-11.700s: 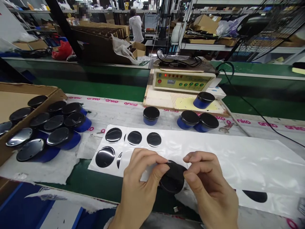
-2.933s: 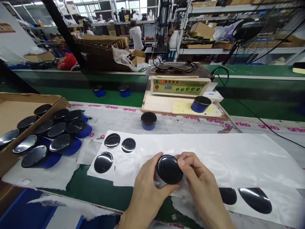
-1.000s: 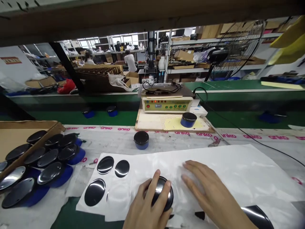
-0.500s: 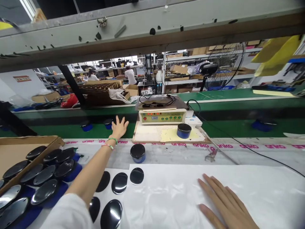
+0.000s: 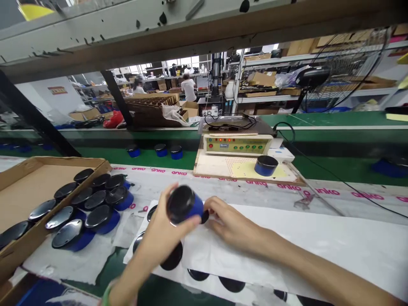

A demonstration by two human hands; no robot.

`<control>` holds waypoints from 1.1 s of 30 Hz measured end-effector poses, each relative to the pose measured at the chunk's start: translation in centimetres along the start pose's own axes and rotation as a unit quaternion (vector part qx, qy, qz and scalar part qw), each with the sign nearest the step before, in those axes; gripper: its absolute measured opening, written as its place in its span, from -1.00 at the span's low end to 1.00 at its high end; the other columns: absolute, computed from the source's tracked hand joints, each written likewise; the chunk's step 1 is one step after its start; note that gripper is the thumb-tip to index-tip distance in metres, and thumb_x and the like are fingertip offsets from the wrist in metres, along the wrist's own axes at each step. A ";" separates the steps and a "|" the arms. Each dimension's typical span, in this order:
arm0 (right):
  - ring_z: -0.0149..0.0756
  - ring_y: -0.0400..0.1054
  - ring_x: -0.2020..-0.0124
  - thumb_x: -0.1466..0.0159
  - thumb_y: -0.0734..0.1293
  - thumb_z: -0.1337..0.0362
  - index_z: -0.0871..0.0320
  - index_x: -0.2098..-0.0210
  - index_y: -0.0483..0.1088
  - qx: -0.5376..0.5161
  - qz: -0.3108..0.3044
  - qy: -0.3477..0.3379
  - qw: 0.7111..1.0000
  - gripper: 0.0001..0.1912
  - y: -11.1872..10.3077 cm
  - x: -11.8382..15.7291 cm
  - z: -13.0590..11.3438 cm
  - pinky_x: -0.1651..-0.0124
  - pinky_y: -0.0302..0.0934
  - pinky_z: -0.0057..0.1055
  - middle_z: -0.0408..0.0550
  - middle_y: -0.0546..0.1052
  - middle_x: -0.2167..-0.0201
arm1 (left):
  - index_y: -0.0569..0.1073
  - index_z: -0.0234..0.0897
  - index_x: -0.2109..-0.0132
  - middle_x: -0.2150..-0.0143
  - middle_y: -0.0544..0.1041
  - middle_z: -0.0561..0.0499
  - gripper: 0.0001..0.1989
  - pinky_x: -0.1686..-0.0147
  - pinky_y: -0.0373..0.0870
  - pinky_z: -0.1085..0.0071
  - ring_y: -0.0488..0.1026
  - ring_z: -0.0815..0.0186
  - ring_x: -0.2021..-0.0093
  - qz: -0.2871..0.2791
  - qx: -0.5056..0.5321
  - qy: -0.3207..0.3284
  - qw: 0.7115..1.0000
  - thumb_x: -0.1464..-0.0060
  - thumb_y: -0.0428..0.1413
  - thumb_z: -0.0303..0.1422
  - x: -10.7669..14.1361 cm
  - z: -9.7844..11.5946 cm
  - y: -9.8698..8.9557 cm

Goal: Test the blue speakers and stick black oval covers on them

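Note:
My left hand (image 5: 165, 225) grips a blue round case with a glossy black top (image 5: 185, 204), held tilted above the white sheet (image 5: 255, 255). Just right of it, my right hand (image 5: 226, 219) has its fingers bent at a small black disc (image 5: 205, 216), pinched at its edge. Several black discs lie on and under the white sheet, one of them a large disc (image 5: 172, 256) below my left hand. Another blue case (image 5: 266, 165) stands on the wooden board before the control box (image 5: 237, 144).
Blue cases with black tops (image 5: 102, 219) crowd the left beside a cardboard tray (image 5: 105, 163). More cases (image 5: 176, 152) sit on the green belt (image 5: 146, 163). A cable and metal rod (image 5: 318, 195) cross at the right. A shelf beam (image 5: 127, 46) hangs overhead. People are in the background.
My left hand has come back from the belt and taken hold of a blue case. My right hand has moved left from the sheet to a black disc. The view has shifted.

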State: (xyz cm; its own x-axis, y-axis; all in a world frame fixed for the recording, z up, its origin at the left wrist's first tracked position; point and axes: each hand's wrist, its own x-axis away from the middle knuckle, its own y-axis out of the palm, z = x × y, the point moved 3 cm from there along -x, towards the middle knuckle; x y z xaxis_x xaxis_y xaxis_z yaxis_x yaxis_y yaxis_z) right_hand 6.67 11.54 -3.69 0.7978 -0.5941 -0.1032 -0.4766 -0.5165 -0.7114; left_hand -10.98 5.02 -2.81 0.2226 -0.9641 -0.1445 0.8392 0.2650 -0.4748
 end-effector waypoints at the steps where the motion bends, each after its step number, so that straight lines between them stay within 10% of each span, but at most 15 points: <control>1: -0.25 0.30 -0.05 -0.29 0.23 0.41 0.13 0.02 0.30 0.004 -0.022 -0.016 1.000 -0.74 0.0 -0.9 0.3 -0.12 0.21 -0.32 0.01 0.38 -0.01 | 0.16 -0.07 -0.23 -0.15 0.43 -0.06 -0.22 -0.10 0.36 0.15 0.43 0.07 -0.11 -0.007 0.014 -0.038 0.999 0.11 0.30 -0.17 1.7 -0.2 -0.1; 6: -0.09 0.27 -0.09 -0.20 0.37 0.34 0.16 0.03 0.39 0.037 -0.124 -0.055 0.990 -0.67 -0.3 -3.3 1.2 -0.13 0.16 -0.25 0.07 0.35 -0.08 | 0.38 -0.11 -0.06 -0.06 0.51 -0.04 -0.16 -0.11 0.36 0.05 0.44 -0.04 -0.07 -0.118 -0.018 -0.082 0.989 0.50 0.40 -0.46 6.7 -2.0 3.3; 17: -0.27 0.27 0.37 0.01 0.52 0.16 0.17 0.18 0.30 0.089 -0.218 -0.017 0.972 -0.51 -0.4 -7.5 1.7 0.39 0.17 -0.40 -0.09 0.36 0.28 | 0.29 -0.15 -0.12 -0.03 0.53 -0.03 -0.19 0.01 0.45 0.21 0.48 0.08 -0.03 -0.054 -0.069 0.060 0.994 0.35 0.35 -0.55 6.6 -3.7 5.6; 33: -0.21 0.22 0.19 -0.34 0.20 0.36 0.16 0.15 0.22 0.079 -0.073 -0.145 0.983 -0.92 0.5 -2.6 1.1 0.13 0.19 -0.27 0.12 0.27 0.07 | 0.21 -0.12 -0.14 -0.11 0.40 -0.14 -0.23 -0.04 0.46 0.11 0.38 0.02 -0.14 -0.050 -0.138 0.156 0.977 0.24 0.33 -0.43 7.1 -2.7 5.2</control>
State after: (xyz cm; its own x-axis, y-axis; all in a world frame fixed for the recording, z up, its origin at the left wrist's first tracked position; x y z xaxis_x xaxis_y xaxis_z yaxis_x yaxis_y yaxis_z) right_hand 4.79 13.54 -4.51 0.9364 -0.3072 -0.1697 -0.3036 -0.4668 -0.8306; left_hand -6.39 -0.39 -8.65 -0.0510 -0.9452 -0.3224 0.6741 0.2056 -0.7094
